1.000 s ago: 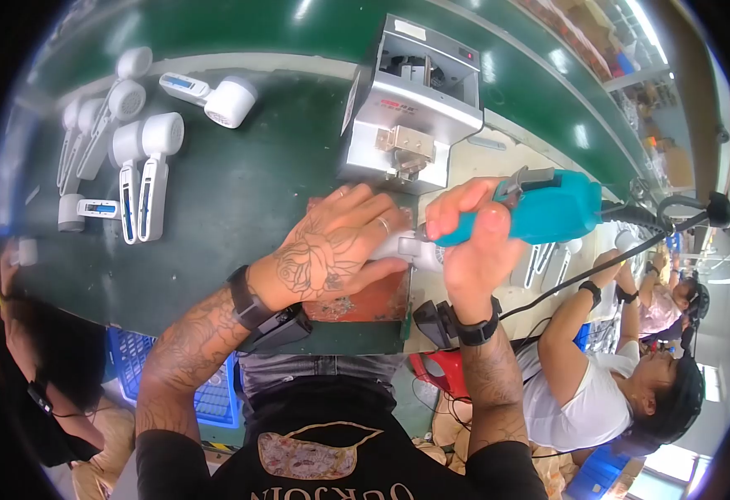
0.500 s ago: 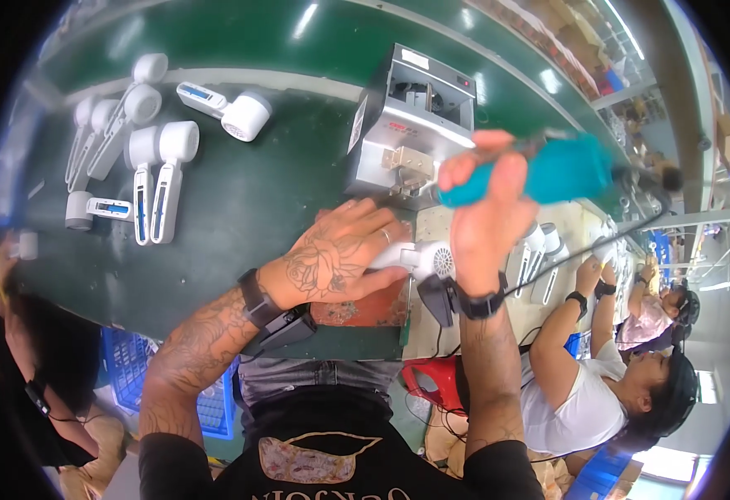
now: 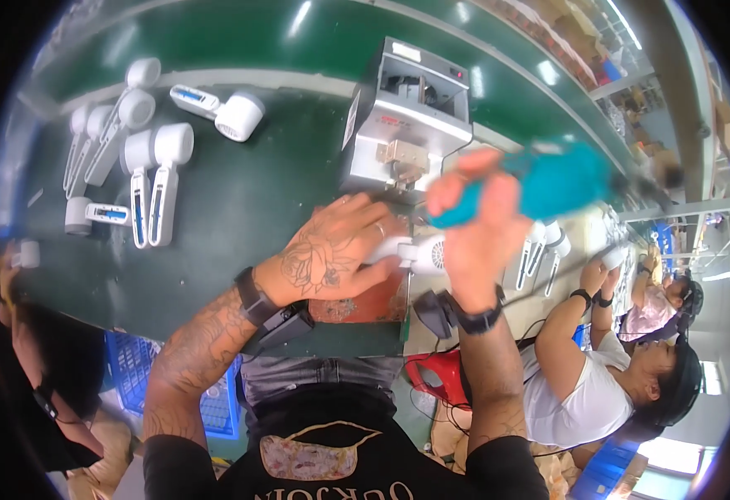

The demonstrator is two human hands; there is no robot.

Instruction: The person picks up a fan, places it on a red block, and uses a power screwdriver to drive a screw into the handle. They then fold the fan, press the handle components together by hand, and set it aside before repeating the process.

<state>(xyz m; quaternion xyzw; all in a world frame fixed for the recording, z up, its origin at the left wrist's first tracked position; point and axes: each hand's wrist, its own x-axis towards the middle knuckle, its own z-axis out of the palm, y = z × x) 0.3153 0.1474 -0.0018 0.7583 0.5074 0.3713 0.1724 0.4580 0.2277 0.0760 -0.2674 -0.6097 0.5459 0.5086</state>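
Note:
My left hand point(image 3: 327, 254) lies over a white handheld fan point(image 3: 426, 256), its fingers closed around the part nearest it; the round grille end shows beyond the fingertips. My right hand point(image 3: 483, 225) is wrapped around a teal electric screwdriver point(image 3: 560, 183), held above and to the right of that fan and smeared by motion. The screwdriver's tip is hard to make out near my fingers. Just beyond both hands stands a grey metal screw feeder point(image 3: 411, 112). Beneath my left hand is a reddish-brown pad point(image 3: 361, 305).
Several white fans with blue inside their open handles, such as this fan point(image 3: 163, 187), lie at the left on the green table point(image 3: 240, 192). More fans point(image 3: 540, 250) lie at the right near a co-worker point(image 3: 581, 375). Blue crates point(image 3: 219, 408) and a red stool point(image 3: 438, 379) stand below the edge.
The screwdriver and my right hand have shifted slightly down and left. My left hand stays on the fan. The whole view has moved a little.

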